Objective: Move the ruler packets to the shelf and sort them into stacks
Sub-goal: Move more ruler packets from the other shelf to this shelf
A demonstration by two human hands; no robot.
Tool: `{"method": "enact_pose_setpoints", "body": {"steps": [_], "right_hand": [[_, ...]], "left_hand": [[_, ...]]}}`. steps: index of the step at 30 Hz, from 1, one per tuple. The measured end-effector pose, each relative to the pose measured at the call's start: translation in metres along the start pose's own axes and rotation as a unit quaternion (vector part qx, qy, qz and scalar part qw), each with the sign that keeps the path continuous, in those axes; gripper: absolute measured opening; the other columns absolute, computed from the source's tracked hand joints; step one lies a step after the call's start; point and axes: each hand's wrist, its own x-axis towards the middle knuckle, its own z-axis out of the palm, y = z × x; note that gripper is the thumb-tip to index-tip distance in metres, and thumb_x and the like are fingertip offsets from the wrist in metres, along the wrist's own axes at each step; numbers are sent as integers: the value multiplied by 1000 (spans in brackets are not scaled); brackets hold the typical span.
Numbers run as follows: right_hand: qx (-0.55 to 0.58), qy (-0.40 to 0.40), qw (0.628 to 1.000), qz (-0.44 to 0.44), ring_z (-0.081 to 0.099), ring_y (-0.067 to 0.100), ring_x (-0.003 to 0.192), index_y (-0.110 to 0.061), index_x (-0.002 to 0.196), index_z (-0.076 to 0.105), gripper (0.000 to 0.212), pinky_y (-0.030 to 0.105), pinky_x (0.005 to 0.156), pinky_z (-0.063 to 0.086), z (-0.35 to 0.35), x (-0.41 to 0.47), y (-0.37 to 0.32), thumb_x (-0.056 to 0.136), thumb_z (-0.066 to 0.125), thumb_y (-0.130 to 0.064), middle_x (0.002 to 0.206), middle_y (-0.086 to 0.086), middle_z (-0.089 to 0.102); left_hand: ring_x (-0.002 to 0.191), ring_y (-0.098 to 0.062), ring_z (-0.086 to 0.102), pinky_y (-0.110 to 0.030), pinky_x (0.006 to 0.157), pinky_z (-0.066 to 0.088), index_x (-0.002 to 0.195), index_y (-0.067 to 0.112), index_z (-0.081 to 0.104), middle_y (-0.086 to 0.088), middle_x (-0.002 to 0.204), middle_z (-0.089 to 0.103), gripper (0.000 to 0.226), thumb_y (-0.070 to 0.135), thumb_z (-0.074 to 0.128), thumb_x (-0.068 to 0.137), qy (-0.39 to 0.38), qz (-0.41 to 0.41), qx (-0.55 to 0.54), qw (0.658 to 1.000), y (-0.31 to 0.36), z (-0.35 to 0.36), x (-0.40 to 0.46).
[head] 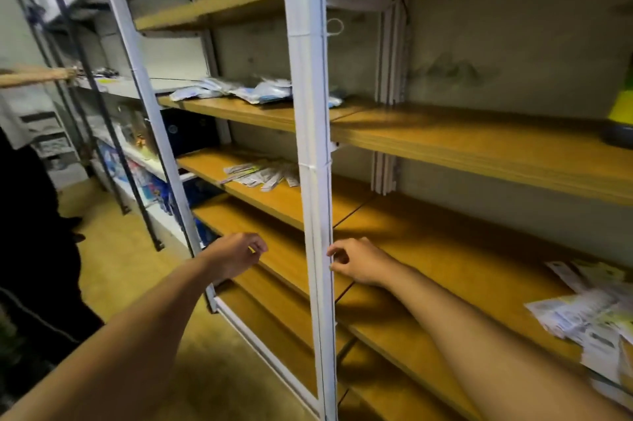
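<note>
At the far left a person in dark clothing is standing beside me, only partly in view. Behind them grey metal racks are holding blurred boxes and coloured goods that I cannot make out.

My left hand is reaching out in front of the wooden shelf at waist height. Its grip is loosely curled with the fingertips drawn toward the thumb, and it is holding nothing that I can see. Above it, one shelf up, a fan of ruler packets is lying flat on the board, spread out rather than stacked, just left of the white upright post. Higher still, a heap of clear plastic bags with blue print is resting on the next board, reaching partly behind the post.

My right hand is hovering just right of that post, fingers curled loosely inward and almost touching it; this grip is also carrying nothing. It is hanging over the bare board of the right-hand bay.

At the far right edge, on the same level as my right arm, more paper packets are lying in a loose, overlapping pile. Above them a yellow-green object is sitting on a higher shelf, cut off by the frame.
</note>
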Motion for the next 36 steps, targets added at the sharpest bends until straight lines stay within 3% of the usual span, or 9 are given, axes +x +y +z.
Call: {"method": "enact_pose_setpoints", "body": {"steps": [3, 8, 11, 16, 26, 36], "right_hand": [[4, -24, 999, -27, 59, 15, 106, -24, 128, 57, 39, 28, 89, 50, 21, 41, -41, 90, 63, -31, 119, -2, 63], [-15, -35, 998, -53, 57, 15, 112, -26, 132, 54, 43, 35, 96, 50, 39, 104, -98, 90, 63, -33, 125, -3, 61], [-17, -35, 998, -43, 55, 16, 118, -28, 134, 51, 46, 37, 98, 49, 44, 140, -122, 90, 63, -35, 131, -4, 58], [-38, -8, 999, -15, 50, 19, 124, -27, 137, 47, 47, 33, 99, 44, 44, 190, -148, 92, 61, -33, 138, -1, 52], [-64, 17, 996, 54, 48, 18, 125, -27, 136, 49, 46, 32, 98, 42, 64, 268, -145, 92, 61, -33, 137, -2, 53], [-51, 74, 991, 99, 49, 22, 124, -30, 129, 55, 41, 37, 99, 46, 70, 393, -129, 88, 60, -33, 137, 0, 53]], "left_hand": [[107, -12, 62, -31, 91, 52, 119, 24, 63, 7, 117, 63, 24, 19, 56, 96, -3, 6, 8, 1000, -40, -10, 9], [112, -12, 61, -29, 95, 51, 125, 21, 60, 5, 125, 64, 30, 19, 59, 95, 10, 6, 4, 1000, -122, -36, 27], [114, -13, 60, -33, 98, 51, 127, 20, 58, 3, 126, 64, 32, 21, 61, 94, 22, -7, -7, 1000, -164, -51, 41], [115, -13, 59, -26, 94, 48, 128, 21, 56, 6, 124, 60, 34, 21, 62, 94, 21, 9, -4, 1000, -217, -64, 70], [116, -11, 56, -28, 95, 50, 127, 29, 55, 8, 131, 57, 33, 26, 59, 95, 22, 46, -9, 999, -269, -58, 144], [123, -15, 53, -29, 97, 47, 131, 25, 54, 5, 134, 55, 34, 23, 56, 97, 29, 33, 17, 999, -302, -82, 242]]}}
